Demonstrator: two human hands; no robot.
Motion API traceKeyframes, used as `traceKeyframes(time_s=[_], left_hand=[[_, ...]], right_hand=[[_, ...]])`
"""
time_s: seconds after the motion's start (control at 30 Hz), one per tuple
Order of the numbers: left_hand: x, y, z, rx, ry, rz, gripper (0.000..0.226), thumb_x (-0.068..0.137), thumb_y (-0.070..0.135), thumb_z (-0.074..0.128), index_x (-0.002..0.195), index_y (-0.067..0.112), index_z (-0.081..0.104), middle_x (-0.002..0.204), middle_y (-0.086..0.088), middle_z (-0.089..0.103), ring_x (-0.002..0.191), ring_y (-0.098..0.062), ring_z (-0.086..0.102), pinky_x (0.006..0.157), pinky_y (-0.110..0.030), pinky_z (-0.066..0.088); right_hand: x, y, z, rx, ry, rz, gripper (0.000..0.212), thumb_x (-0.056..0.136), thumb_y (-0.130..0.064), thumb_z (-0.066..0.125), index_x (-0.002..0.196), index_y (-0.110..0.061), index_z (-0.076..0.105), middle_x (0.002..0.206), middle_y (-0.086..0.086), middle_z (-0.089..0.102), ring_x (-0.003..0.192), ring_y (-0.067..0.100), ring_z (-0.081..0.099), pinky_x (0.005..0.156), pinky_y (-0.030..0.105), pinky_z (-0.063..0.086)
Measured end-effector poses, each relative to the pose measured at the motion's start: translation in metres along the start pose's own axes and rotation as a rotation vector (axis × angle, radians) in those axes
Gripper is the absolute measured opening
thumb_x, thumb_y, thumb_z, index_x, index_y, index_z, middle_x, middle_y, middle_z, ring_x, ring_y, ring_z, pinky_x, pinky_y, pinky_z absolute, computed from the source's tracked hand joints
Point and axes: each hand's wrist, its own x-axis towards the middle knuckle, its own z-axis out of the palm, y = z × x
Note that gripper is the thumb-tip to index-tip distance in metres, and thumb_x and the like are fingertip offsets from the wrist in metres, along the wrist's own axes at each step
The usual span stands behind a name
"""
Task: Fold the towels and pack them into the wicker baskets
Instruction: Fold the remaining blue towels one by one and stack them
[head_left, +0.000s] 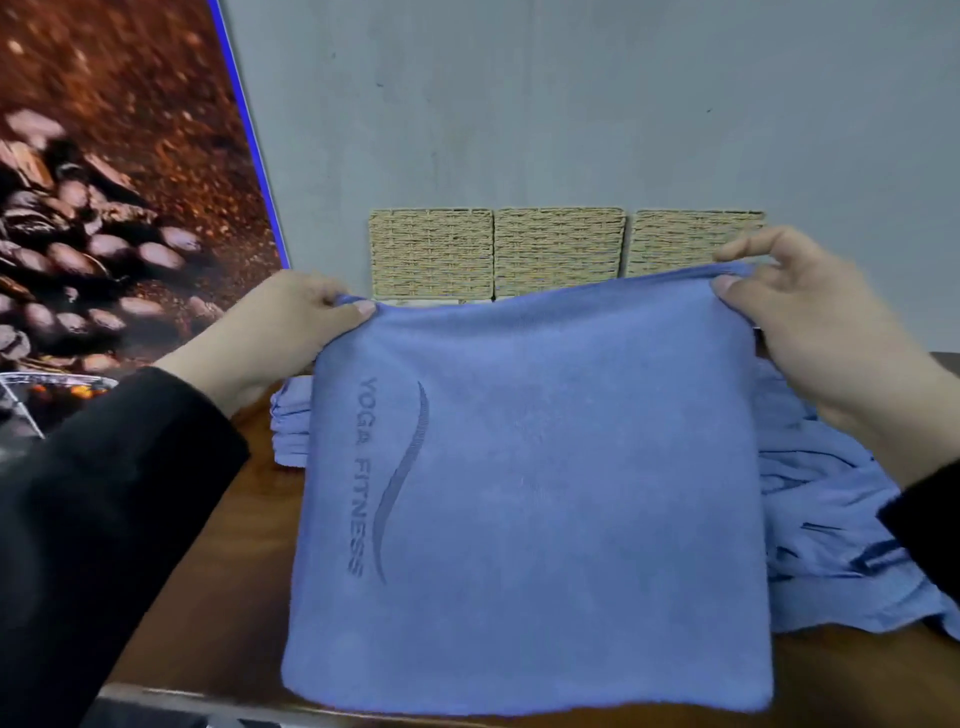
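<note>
Hanging above the brown wooden worktop (228, 525), the blue microfibre towel (530, 499) was pinched at its top corners by the left hand (291, 327) and right hand (800, 322), each closed on fabric. Three woven wicker baskets (558, 252) stood behind, against the wall. Matching both corners level before lowering would likely have kept the fold square.

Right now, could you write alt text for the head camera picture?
Left hand and right hand pinch the top corners of a blue towel hanging over a wooden table. Three wicker baskets line the wall; more blue towels lie heaped at right.
</note>
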Motion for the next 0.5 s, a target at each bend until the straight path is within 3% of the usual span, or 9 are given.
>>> traceKeyframes(time_s=[0.07,0.1,0.13,0.2,0.27,0.33,0.4,0.5], left_hand=[[0.016,-0.008,0.026,0.207,-0.007,0.022,0.029,0.096,0.035,0.064,0.091,0.006,0.068,0.082,-0.013,0.064,0.074,-0.024,0.058,0.063,-0.032,0.037],[0.02,-0.01,0.038,0.297,-0.005,0.046,0.023,0.095,0.031,0.066,0.106,0.011,0.07,0.095,-0.012,0.065,0.087,-0.029,0.06,0.071,-0.034,0.041],[0.021,-0.009,0.052,0.377,0.002,0.089,0.033,0.095,0.028,0.068,0.125,0.015,0.067,0.109,-0.012,0.063,0.101,-0.032,0.059,0.081,-0.037,0.044],[0.012,-0.005,0.078,0.398,0.028,0.197,0.047,0.094,0.023,0.069,0.139,0.014,0.058,0.124,-0.014,0.058,0.117,-0.037,0.053,0.098,-0.046,0.042],[-0.015,0.008,0.105,0.273,-0.01,0.269,0.039,0.097,0.022,0.066,0.134,0.015,0.061,0.124,-0.011,0.06,0.116,-0.033,0.054,0.1,-0.042,0.04],[-0.057,0.016,0.138,0.178,-0.151,0.331,0.034,0.1,0.027,0.06,0.133,0.019,0.062,0.127,-0.004,0.06,0.116,-0.026,0.056,0.099,-0.036,0.041],[-0.096,0.012,0.167,0.208,-0.316,0.323,0.046,0.102,0.042,0.043,0.144,0.028,0.052,0.147,0.002,0.052,0.133,-0.022,0.049,0.111,-0.034,0.035],[-0.127,-0.01,0.183,0.384,-0.49,0.284,0.075,0.093,0.07,0.003,0.159,0.039,0.018,0.167,0.014,0.004,0.155,-0.007,0.006,0.121,-0.028,-0.002]], right_hand=[[0.014,0.031,0.011,-0.15,-0.059,0.057,0.02,0.099,-0.016,0.059,0.105,-0.036,0.059,0.078,0.012,0.062,0.064,0.02,0.052,0.06,0.03,0.046],[0.02,0.045,0.016,-0.275,-0.103,0.097,0.025,0.097,-0.017,0.061,0.109,-0.038,0.059,0.091,0.019,0.065,0.074,0.025,0.058,0.07,0.038,0.049],[0.022,0.059,0.023,-0.436,-0.139,0.12,0.032,0.096,-0.016,0.063,0.119,-0.036,0.057,0.106,0.018,0.066,0.088,0.028,0.062,0.081,0.043,0.051],[0.012,0.077,0.04,-0.666,-0.161,0.047,0.044,0.095,-0.016,0.065,0.137,-0.023,0.054,0.131,0.011,0.06,0.112,0.027,0.058,0.094,0.038,0.046],[-0.015,0.085,0.061,-0.628,-0.208,-0.091,0.039,0.097,-0.022,0.064,0.135,-0.021,0.057,0.132,0.0,0.06,0.119,0.014,0.055,0.098,0.03,0.044],[-0.051,0.096,0.081,-0.581,-0.379,-0.16,0.036,0.099,-0.031,0.06,0.133,-0.023,0.059,0.132,-0.009,0.061,0.121,0.002,0.052,0.103,0.018,0.038],[-0.085,0.113,0.098,-0.612,-0.622,-0.104,0.049,0.101,-0.049,0.047,0.145,-0.028,0.049,0.151,-0.012,0.049,0.138,-0.003,0.039,0.114,0.017,0.027],[-0.116,0.143,0.104,-0.798,-0.774,-0.162,0.079,0.091,-0.076,0.004,0.158,-0.038,0.023,0.166,-0.023,0.004,0.151,-0.009,-0.003,0.125,0.026,0.002]])
